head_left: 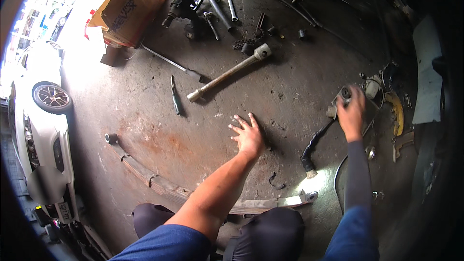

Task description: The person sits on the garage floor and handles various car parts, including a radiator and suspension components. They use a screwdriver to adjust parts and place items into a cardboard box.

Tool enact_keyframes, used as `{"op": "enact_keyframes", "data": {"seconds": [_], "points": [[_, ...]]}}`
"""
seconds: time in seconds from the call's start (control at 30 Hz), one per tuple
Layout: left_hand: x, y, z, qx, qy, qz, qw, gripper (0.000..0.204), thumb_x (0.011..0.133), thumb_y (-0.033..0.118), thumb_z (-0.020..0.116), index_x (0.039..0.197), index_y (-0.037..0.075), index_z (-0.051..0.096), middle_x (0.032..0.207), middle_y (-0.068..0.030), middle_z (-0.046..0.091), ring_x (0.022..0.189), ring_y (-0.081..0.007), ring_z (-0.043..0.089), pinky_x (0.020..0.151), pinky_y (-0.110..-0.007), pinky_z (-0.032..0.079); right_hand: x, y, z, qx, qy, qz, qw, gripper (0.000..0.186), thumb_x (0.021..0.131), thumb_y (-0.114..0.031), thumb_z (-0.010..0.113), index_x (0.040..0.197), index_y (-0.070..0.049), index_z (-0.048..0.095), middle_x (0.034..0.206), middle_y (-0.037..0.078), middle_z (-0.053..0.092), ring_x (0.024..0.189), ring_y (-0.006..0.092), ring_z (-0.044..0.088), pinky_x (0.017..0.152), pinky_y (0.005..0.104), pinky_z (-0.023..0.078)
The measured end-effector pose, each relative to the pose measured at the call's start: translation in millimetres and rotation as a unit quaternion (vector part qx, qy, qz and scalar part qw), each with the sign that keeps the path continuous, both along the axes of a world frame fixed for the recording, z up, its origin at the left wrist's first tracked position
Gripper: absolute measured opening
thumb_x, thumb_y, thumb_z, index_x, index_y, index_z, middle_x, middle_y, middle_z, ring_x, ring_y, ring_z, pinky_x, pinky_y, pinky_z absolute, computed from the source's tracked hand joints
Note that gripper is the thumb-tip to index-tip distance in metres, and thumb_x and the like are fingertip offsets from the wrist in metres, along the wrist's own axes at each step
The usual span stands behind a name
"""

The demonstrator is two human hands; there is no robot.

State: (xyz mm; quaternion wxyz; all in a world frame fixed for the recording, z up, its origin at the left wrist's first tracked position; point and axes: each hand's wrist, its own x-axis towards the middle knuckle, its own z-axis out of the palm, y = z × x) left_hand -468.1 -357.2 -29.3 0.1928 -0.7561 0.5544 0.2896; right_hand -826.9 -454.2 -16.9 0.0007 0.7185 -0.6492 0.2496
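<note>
My left hand [249,137] is spread over the floor, palm down with its fingers apart, holding nothing. I cannot tell whether it rests on the concrete. At the right, the fingers of my right hand [353,111] are closed around a grey metal part with a round eye [345,93]. Motion blurs that hand a little, and its palm side is hidden. Just below it lies a black-wrapped tool [309,152], bent in shape, with a pale brush-like tip. In front of my knees a curved leaf spring [166,186] stretches across the floor, partly covered by my left forearm.
A large tubular wrench [229,73] lies ahead, near a green-handled screwdriver [175,99] and a long screwdriver [169,60]. Farther off are an impact wrench [181,9], spanners [231,8] and a cardboard box [133,12]. A yellow curved part [397,111] lies right; a white car [43,121] stands left.
</note>
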Motion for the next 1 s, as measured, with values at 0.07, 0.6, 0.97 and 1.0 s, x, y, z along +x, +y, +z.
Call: {"op": "enact_keyframes", "data": {"seconds": [0.07,0.6,0.97,1.0], "points": [[-1.2,-2.1,0.9,0.011,-0.002,-0.001,1.000,0.106,0.097,0.036,0.079,0.176,0.008,0.015,0.173,-0.0466,0.004,0.151,-0.0761,0.022,0.108,-0.080,0.046,69.6,-106.3,-9.4,-0.021,-0.055,0.079,0.995,0.061,0.095,-0.016,0.077,0.150,-0.004,0.055,0.156,0.028,0.051,0.143,0.0462,0.052,0.120,0.0523,0.044],[-1.9,-11.1,8.5,0.039,0.003,0.003,0.999,0.123,0.089,0.047,0.088,0.176,0.006,0.012,0.171,-0.0486,0.003,0.150,-0.0773,0.020,0.108,-0.080,0.046,109.9,-209.0,-42.1,0.102,-0.119,0.001,0.988,0.044,0.100,-0.023,0.072,0.139,-0.009,0.055,0.133,0.029,0.067,0.125,0.0524,0.063,0.103,0.0552,0.054],[42.7,-9.4,-79.4,-0.003,-0.191,-0.215,0.958,0.118,0.088,0.059,0.070,0.171,-0.005,0.016,0.170,-0.0368,0.031,0.143,-0.0659,0.046,0.101,-0.067,0.054,-147.6,258.9,13.4,0.074,-0.603,-0.380,0.698,0.018,0.110,-0.026,0.056,0.119,-0.015,0.067,0.099,0.004,0.065,0.086,0.0148,0.066,0.065,0.0298,0.053],[39.6,-9.8,-76.3,-0.035,-0.168,-0.163,0.972,0.138,0.078,0.073,0.077,0.171,-0.006,0.012,0.169,-0.0385,0.032,0.146,-0.0635,0.045,0.111,-0.065,0.049,-168.1,294.1,4.7,0.084,-0.725,-0.361,0.581,0.013,0.109,-0.025,0.059,0.110,-0.015,0.067,0.090,0.003,0.064,0.080,0.0141,0.065,0.062,0.0277,0.051]]}}
